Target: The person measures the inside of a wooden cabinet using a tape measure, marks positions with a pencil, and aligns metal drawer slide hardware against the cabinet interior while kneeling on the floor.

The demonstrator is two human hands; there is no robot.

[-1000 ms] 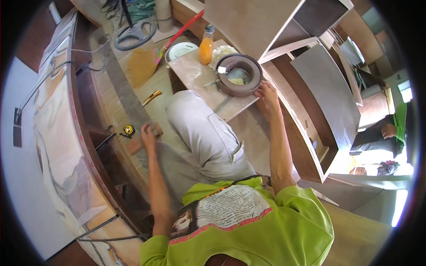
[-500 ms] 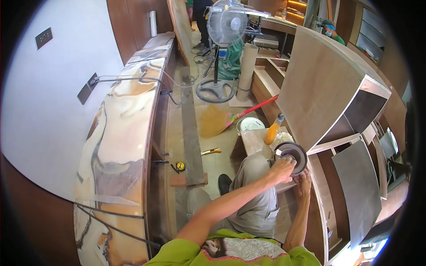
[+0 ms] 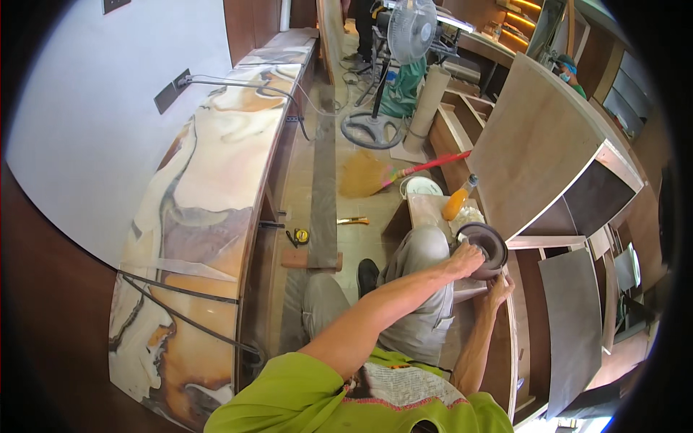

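A brown round roll (image 3: 495,240) with a hollow middle, like a roll of wide tape, is tilted over the low wooden board beside my right knee. My left hand (image 3: 468,261) reaches across from the left, its fingers curled into the hollow and closed on the roll. Below the roll's lower rim, my right hand (image 3: 499,290) has its fingers drawn together by the light edge of the cabinet frame; what they pinch is hidden. Just beyond the roll, a bottle of orange liquid (image 3: 456,203) and a crumpled whitish heap (image 3: 469,215) rest on the board (image 3: 427,209).
A marbled counter (image 3: 224,159) runs along the left. On the floor are a broom (image 3: 368,175), a tape measure (image 3: 298,237), a utility knife (image 3: 353,221) and a white lid (image 3: 424,186). A standing fan (image 3: 411,32) is ahead; a wooden cabinet (image 3: 545,144) rises at right.
The whole view has shifted and turned slightly, so the surroundings sit differently in it. Both hands stay at the roll, and the roll appears a little more tilted.
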